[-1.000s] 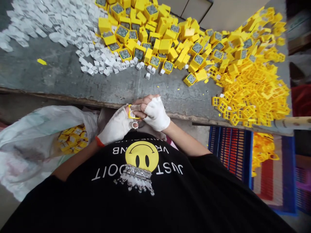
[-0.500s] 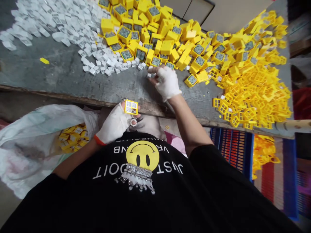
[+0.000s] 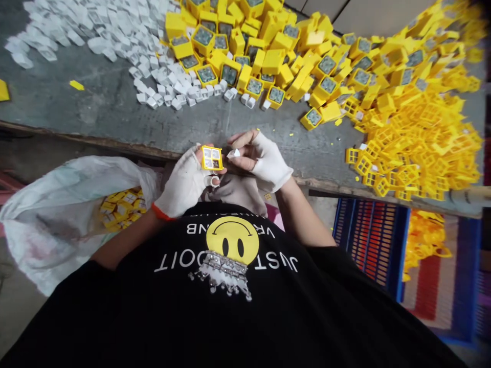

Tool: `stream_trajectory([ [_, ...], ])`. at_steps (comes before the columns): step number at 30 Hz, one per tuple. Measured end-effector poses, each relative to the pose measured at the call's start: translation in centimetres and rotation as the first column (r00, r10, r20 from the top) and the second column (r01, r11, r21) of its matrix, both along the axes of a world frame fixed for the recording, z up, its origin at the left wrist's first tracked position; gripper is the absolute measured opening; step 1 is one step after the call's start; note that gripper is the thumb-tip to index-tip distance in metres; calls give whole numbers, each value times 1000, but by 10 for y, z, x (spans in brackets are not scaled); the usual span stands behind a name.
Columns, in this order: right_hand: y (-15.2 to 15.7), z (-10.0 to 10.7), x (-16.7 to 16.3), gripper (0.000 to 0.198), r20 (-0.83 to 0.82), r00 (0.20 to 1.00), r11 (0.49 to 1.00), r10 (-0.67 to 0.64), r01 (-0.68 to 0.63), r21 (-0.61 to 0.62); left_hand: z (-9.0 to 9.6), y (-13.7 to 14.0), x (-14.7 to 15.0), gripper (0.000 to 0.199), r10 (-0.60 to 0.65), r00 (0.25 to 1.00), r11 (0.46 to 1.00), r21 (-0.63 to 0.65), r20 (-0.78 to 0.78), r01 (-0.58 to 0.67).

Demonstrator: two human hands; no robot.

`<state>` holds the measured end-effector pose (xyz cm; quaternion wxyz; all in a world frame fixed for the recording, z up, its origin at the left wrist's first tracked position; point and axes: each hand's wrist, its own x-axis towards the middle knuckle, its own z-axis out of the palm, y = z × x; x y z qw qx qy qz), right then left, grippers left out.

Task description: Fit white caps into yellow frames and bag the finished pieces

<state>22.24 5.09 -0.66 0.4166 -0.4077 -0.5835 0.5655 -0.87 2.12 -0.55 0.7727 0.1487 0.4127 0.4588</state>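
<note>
Yellow, one four-paned block [image 3: 212, 158] sat gripped in the fingers of the left hand [image 3: 178, 184], by the worktop [image 3: 115, 112] edge. Just right of it, not touching, the right hand [image 3: 268, 161] pinched one white piece [image 3: 233, 153], long axis unclear. Beyond lay white caps [image 3: 99, 25] and yellow cases [image 3: 273, 61], too many to count.

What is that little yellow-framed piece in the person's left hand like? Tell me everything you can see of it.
The yellow-framed piece looks like plastic and is roughly square. A yellow cross splits its face into four panes, mostly whitish, the lower-right one darker. A small nub sticks out at its upper-right corner. The left hand holds it, face turned up to the camera, by the near edge of the table. Its underside is hidden.
</note>
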Motion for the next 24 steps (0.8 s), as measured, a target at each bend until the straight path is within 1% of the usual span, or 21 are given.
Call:
stream_trajectory([
  [1,-3,0,-2,70,-53,999,1000,3,-4,-30,-1,-1,0,26,-7,1000,1000,20,3,7],
  [3,-6,-1,-6,73,-107,994,999,2,-7,-49,-3,-3,0,29,-23,1000,998,63,4,23],
  [5,-10,-2,-10,71,-102,994,999,-26,24,-27,-3,-6,0,31,-40,999,993,113,-2,40],
  [6,-13,-3,-12,67,-82,995,998,-60,61,9,-3,-7,1,32,-44,999,989,140,-8,45],
  [8,-20,-6,-16,58,-6,987,976,-159,158,151,-3,-9,3,36,-42,999,980,194,-27,47],
  [10,-26,-10,-18,49,106,961,915,-256,206,347,-4,-10,7,43,-25,998,968,250,-56,38],
  [12,-30,-14,-18,45,241,917,854,-317,166,492,-5,-11,13,51,11,996,953,303,-84,15],
  [13,-31,-16,-17,43,315,888,840,-334,130,526,-5,-11,16,53,35,995,946,323,-93,-4],
  [14,-32,-17,-15,41,387,856,839,-342,92,537,-5,-12,19,52,59,994,943,331,-97,-24],
  [16,-34,-17,-11,36,520,790,858,-324,14,513,-1,-13,24,43,81,992,952,301,-94,-50],
  [18,-35,-14,-7,27,624,732,886,-274,-60,459,4,-12,25,28,66,994,974,222,-88,-45],
  [20,-36,-9,-4,21,703,672,907,-232,-110,406,7,-10,24,16,25,996,988,155,-89,-11],
  [22,-37,-3,-2,24,761,609,912,-222,-146,383,7,-6,23,11,-24,995,990,135,-98,37],
  [24,-40,3,-2,30,802,559,900,-212,-208,383,5,-3,24,14,-62,991,989,125,-116,77],
])
